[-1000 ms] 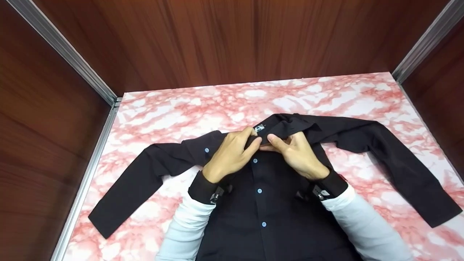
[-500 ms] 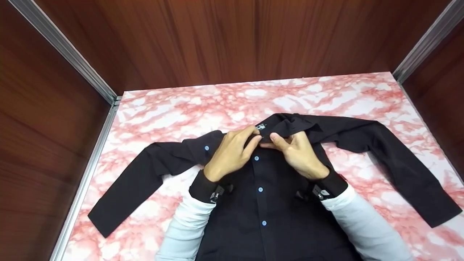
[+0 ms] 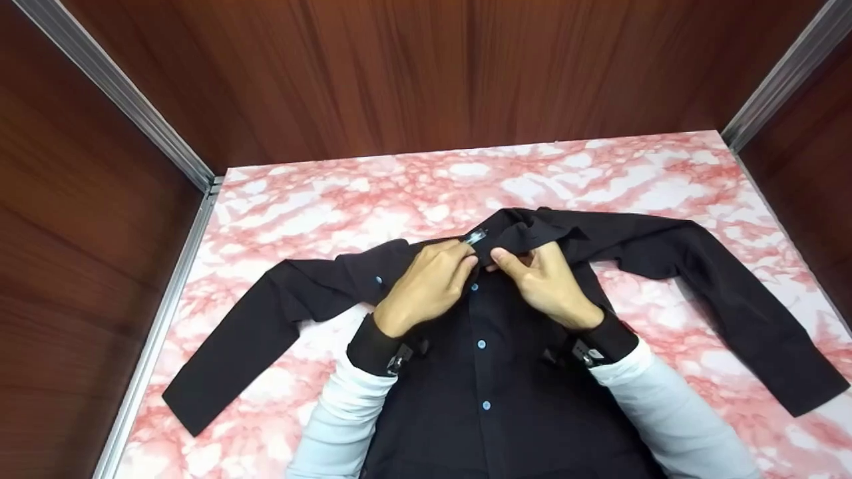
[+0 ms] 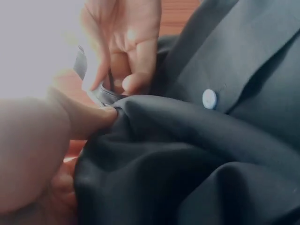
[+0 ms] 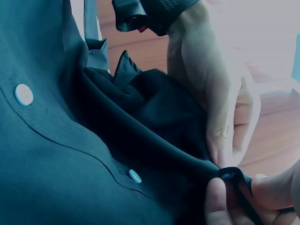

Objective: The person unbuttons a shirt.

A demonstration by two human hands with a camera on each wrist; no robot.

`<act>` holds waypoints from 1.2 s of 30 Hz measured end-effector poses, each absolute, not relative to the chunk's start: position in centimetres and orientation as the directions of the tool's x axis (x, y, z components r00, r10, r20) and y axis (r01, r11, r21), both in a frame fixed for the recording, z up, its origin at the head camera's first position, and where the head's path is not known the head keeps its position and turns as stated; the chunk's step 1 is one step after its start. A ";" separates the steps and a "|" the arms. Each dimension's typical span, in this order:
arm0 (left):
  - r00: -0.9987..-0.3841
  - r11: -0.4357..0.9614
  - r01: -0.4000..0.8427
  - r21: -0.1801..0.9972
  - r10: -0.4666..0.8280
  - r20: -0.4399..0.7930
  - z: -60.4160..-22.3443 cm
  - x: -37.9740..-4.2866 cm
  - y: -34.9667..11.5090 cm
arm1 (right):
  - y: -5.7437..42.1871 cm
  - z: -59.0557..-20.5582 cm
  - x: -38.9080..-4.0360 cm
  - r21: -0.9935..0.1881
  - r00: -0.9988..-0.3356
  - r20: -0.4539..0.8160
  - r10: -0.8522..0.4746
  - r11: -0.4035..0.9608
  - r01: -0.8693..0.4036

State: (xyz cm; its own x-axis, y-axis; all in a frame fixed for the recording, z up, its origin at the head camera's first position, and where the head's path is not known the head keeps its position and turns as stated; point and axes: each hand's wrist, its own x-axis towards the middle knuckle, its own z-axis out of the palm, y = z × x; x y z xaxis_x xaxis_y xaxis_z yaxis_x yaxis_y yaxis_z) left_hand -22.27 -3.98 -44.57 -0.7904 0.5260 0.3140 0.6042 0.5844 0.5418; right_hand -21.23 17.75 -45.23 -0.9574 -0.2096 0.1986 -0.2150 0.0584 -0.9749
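A black long-sleeved shirt lies front up, its light blue buttons running down the middle. At the neck, my left hand pinches the edge of the neckband between thumb and fingers, just below a small pale label. Opposite it, my right hand grips the other part of the collar, thumb on top and fingers tucked beneath. The left wrist view shows cloth bunched under the left thumb, close to the right fingers. Fingertips partly hide the top of the button placket.
The sleeves spread outward, the left sleeve and right sleeve both bent downward. Beneath is a pink-and-white marbled tabletop. Dark wood panels with metal corner rails enclose the back and sides.
The left fingertips have closed further over the neckband edge. The button row has shifted slightly up and to the right. Less of the right fingers shows beneath the collar.
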 end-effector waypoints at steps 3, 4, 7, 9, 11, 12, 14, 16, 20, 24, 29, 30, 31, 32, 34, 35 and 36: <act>-0.800 0.571 0.582 0.579 0.532 0.279 -44.5 -22.4 -3.8 | 17.9 -45.3 -21.3 -0.973 -0.959 0.201 -0.202 0.071 -0.219; -0.807 0.564 0.567 0.599 0.527 0.268 -44.5 -22.4 -3.8 | 17.9 -45.3 -21.3 -0.973 -0.959 0.202 -0.199 0.074 -0.220; -0.834 0.536 0.513 0.670 0.496 0.241 -44.4 -22.6 -3.8 | 18.0 -45.3 -21.3 -0.968 -0.959 0.212 -0.189 0.092 -0.233; -0.853 0.514 0.473 0.716 0.471 0.225 -44.4 -22.7 -3.8 | 18.1 -45.2 -21.4 -0.965 -0.958 0.220 -0.186 0.105 -0.242; -0.864 0.487 0.444 0.752 0.455 0.216 -44.3 -22.7 -3.9 | 18.1 -45.1 -21.5 -0.960 -0.958 0.223 -0.182 0.131 -0.248; -0.866 0.474 0.435 0.766 0.452 0.212 -44.3 -22.7 -3.9 | 18.1 -45.1 -21.5 -0.958 -0.958 0.222 -0.180 0.143 -0.249; -0.867 0.448 0.421 0.789 0.453 0.205 -44.2 -22.7 -4.0 | 18.2 -45.0 -21.5 -0.955 -0.961 0.213 -0.178 0.171 -0.243; -0.867 0.429 0.412 0.804 0.456 0.201 -44.2 -22.6 -4.1 | 18.2 -44.9 -21.5 -0.949 -0.963 0.208 -0.173 0.204 -0.242; -0.872 0.425 0.399 0.813 0.450 0.194 -44.3 -22.6 -4.1 | 18.4 -44.9 -21.7 -0.939 -0.958 0.220 -0.186 0.225 -0.260; -0.871 0.435 0.405 0.804 0.451 0.194 -44.2 -22.5 -4.2 | 18.5 -44.9 -21.8 -0.934 -0.949 0.246 -0.199 0.213 -0.287; -0.855 0.461 0.459 0.759 0.462 0.236 -44.2 -22.5 -4.1 | 18.7 -44.9 -21.8 -0.934 -0.947 0.252 -0.198 0.206 -0.292; -0.850 0.469 0.475 0.744 0.462 0.252 -44.2 -22.5 -4.1 | 18.7 -44.9 -21.8 -0.937 -0.948 0.249 -0.199 0.200 -0.288; -0.845 0.477 0.492 0.728 0.462 0.269 -44.3 -22.4 -4.1 | 18.7 -44.9 -21.8 -0.939 -0.949 0.246 -0.199 0.194 -0.284; -0.840 0.483 0.509 0.713 0.462 0.286 -44.4 -22.4 -4.0 | 18.7 -44.8 -21.7 -0.942 -0.950 0.241 -0.196 0.188 -0.278; -0.827 0.493 0.539 0.682 0.462 0.320 -44.4 -22.4 -3.9 | 18.7 -44.8 -21.7 -0.945 -0.952 0.239 -0.189 0.180 -0.273; -0.820 0.497 0.554 0.668 0.462 0.338 -44.4 -22.4 -3.9 | 18.7 -44.8 -21.7 -0.946 -0.954 0.238 -0.184 0.179 -0.271; -0.814 0.499 0.567 0.656 0.462 0.353 -44.4 -22.3 -3.9 | 18.6 -44.8 -21.7 -0.946 -0.954 0.239 -0.180 0.180 -0.271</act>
